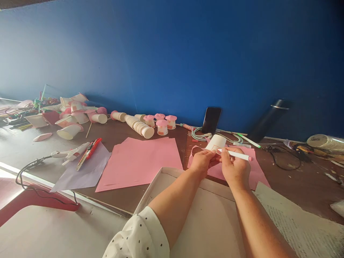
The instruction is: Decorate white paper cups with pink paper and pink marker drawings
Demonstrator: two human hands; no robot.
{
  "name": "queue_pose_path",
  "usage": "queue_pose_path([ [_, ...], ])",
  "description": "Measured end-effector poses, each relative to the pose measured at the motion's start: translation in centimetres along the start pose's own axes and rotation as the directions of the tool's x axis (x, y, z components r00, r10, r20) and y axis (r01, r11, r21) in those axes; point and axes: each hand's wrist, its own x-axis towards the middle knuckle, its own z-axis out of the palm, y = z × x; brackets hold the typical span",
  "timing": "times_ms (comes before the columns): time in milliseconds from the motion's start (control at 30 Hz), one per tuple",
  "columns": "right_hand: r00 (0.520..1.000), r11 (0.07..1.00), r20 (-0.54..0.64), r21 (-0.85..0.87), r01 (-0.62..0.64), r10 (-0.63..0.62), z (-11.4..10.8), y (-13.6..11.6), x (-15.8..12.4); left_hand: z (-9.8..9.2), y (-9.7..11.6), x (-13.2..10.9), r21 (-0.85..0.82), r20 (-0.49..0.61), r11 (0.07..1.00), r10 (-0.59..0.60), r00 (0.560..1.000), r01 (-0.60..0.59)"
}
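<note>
My left hand (203, 160) is closed round a white paper cup (216, 142) lying on its side, with faint pink lines drawn on it. My right hand (235, 165) grips a white marker with a pink end (238, 155) and holds its tip against the cup's side. Both hands hover over a sheet of pink paper (256, 172) on the brown table. My forearms reach out over a shallow white cardboard box lid (156, 186).
A stack of pink sheets (142, 161) lies left of my hands, with a lilac sheet (86, 172), a glue gun (70, 154) and a red cutter (91, 149). Loose and stacked cups (138, 125), pink-topped cups (162, 126), a propped phone (211, 120), cables and a dark bottle (267, 120) line the blue wall.
</note>
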Motion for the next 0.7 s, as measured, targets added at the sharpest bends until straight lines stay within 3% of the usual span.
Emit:
queue_pose_path([
  [700,1.000,0.999,0.009,0.043,-0.010,0.010,-0.09,0.02,0.03,-0.02,-0.12,0.07,0.007,0.026,1.000,-0.006,1.000,0.006],
])
